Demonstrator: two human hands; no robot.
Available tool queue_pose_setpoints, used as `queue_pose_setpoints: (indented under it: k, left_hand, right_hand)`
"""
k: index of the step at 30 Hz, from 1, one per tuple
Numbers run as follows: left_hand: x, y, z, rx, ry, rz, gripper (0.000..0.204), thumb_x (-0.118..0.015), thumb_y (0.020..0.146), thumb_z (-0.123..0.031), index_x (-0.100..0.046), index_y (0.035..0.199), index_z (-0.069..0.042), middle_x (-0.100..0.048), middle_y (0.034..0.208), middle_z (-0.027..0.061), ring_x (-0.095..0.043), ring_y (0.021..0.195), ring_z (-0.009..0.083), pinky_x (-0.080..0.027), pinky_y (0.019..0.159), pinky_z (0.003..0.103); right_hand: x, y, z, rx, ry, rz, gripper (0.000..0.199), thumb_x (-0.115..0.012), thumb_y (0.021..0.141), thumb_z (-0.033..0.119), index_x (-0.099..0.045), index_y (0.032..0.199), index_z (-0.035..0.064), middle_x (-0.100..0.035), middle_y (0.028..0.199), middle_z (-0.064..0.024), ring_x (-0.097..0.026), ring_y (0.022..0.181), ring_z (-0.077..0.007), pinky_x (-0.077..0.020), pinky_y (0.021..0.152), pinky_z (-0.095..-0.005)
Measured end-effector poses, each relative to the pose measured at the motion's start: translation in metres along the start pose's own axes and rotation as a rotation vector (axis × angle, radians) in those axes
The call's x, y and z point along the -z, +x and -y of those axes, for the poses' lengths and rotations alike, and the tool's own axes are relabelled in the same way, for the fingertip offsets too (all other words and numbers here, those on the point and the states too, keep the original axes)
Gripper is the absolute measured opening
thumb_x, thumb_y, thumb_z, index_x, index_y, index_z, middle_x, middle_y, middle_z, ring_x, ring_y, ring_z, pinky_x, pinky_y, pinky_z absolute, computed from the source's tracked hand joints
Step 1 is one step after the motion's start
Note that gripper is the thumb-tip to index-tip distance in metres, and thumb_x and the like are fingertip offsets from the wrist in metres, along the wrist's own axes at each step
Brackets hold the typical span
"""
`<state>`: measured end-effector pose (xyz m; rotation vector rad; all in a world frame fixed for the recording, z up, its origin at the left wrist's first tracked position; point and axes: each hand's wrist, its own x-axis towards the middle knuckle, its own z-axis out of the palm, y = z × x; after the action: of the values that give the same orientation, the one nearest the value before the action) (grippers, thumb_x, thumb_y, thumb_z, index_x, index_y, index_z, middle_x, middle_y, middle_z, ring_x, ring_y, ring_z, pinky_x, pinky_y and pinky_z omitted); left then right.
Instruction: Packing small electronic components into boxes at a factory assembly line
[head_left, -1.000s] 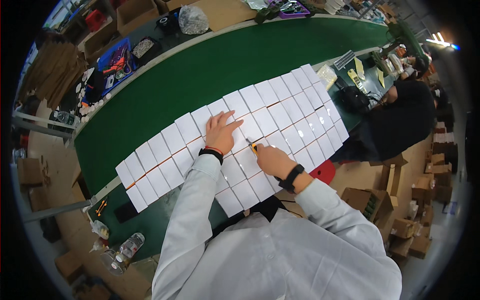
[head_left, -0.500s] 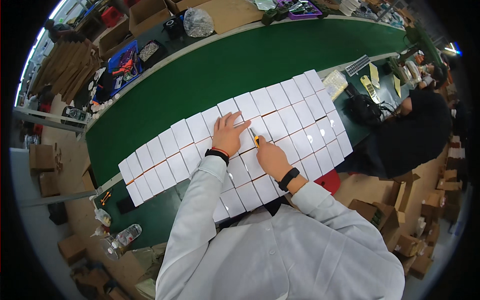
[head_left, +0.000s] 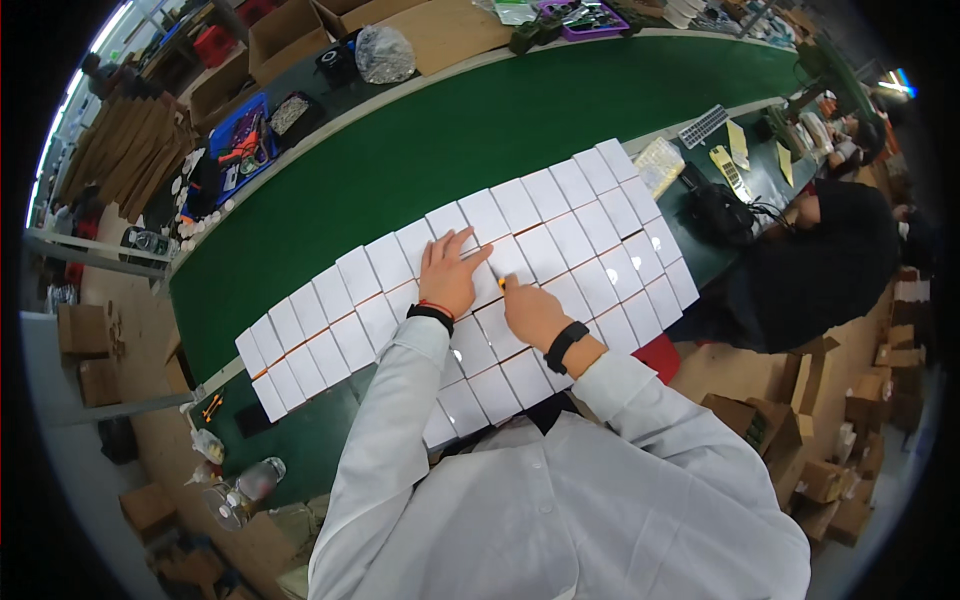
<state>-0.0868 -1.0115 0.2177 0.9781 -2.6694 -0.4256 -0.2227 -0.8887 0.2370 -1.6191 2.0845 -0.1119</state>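
Centrally, left hand (head_left: 450, 275) fingers spread flat on white boxes (head_left: 560, 235), right hand (head_left: 532, 312) fingers closed around small orange tool (head_left: 502, 284) touching boxes, green desk (head_left: 420, 150) open beyond rows.

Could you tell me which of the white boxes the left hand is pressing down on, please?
The left hand lies flat on the white box near the middle of the grid, in the second row from the far side, just left of the right hand.

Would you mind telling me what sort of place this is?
Probably a factory packing line: a long green conveyor belt, rows of small white boxes under the left hand, and cardboard cartons around.
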Motion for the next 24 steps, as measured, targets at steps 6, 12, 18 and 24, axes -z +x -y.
queue_pose_setpoints:
  k: [6,12,18,24]
  left_hand:
    - [-0.005,-0.003,-0.006,0.090,0.069,0.024,0.062,-0.062,0.074,0.002,-0.068,0.129,-0.026,-0.048,0.148,0.0059,-0.039,0.140,0.0340,-0.030,0.116,0.053]
    - [-0.014,0.030,-0.041,-0.064,0.077,0.050,0.066,-0.061,0.074,0.002,-0.065,0.132,-0.028,-0.047,0.149,0.0034,-0.038,0.140,0.0331,-0.030,0.115,0.051]
    - [-0.013,0.034,-0.044,0.041,-0.086,0.136,0.068,-0.057,0.073,0.009,-0.070,0.127,-0.030,-0.046,0.151,-0.0002,-0.037,0.141,0.0309,-0.028,0.116,0.048]
    - [-0.011,0.034,-0.046,0.077,-0.115,0.135,0.069,-0.056,0.072,0.011,-0.071,0.126,-0.030,-0.045,0.151,-0.0007,-0.036,0.141,0.0306,-0.027,0.117,0.047]
  right_hand:
    - [0.044,-0.045,-0.016,-0.021,0.025,0.117,0.043,-0.055,0.091,0.012,-0.049,0.130,-0.0058,-0.070,0.085,-0.0200,-0.071,0.079,-0.0374,-0.0573,0.066,-0.0468]
    - [0.034,-0.020,-0.057,0.007,0.027,-0.128,0.044,-0.056,0.091,0.012,-0.049,0.131,-0.0045,-0.070,0.081,-0.0183,-0.071,0.073,-0.0344,-0.0574,0.062,-0.0447]
    - [0.017,-0.011,-0.056,-0.013,0.101,-0.103,0.046,-0.054,0.091,0.011,-0.046,0.133,-0.0077,-0.069,0.081,-0.0193,-0.070,0.072,-0.0356,-0.0573,0.062,-0.0455]
    - [0.009,-0.015,-0.057,-0.023,0.137,-0.123,0.048,-0.052,0.092,0.010,-0.044,0.136,-0.0084,-0.069,0.082,-0.0201,-0.070,0.071,-0.0373,-0.0572,0.063,-0.0465]
